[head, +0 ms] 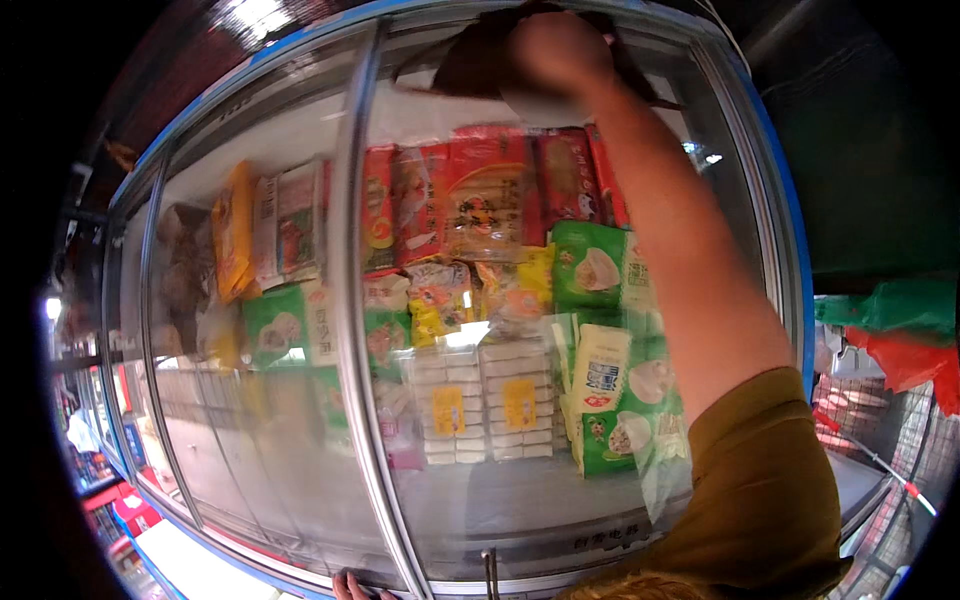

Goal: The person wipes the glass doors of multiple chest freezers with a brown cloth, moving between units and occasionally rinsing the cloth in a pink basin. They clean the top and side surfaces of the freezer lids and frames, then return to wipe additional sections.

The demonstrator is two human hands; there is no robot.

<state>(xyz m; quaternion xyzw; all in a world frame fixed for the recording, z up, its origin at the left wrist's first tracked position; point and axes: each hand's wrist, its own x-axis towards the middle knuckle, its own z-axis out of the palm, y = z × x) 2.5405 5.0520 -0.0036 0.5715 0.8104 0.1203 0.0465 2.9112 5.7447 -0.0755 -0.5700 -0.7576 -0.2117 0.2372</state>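
Before me stands a display freezer with sliding glass doors [517,499] in metal frames. My right hand [562,52] reaches to the top of the right-hand pane and is badly blurred. A dark brown shape [469,67] and a pale patch [551,109] show around it; whether these are a cloth or reflections, I cannot tell. Only the fingertips of my left hand [356,586] show, at the lower metal frame [450,587] near the door upright [356,300]. The rest of that hand is out of view. My right forearm hides part of the packages behind the glass.
Behind the glass lie red food packets [484,195], green packets [589,262], yellow packets [536,274] and clear-wrapped white blocks [450,405]. Dark cords [490,574] hang at the lower frame. To the right are a red-and-white pole [877,461] and red plastic [904,360].
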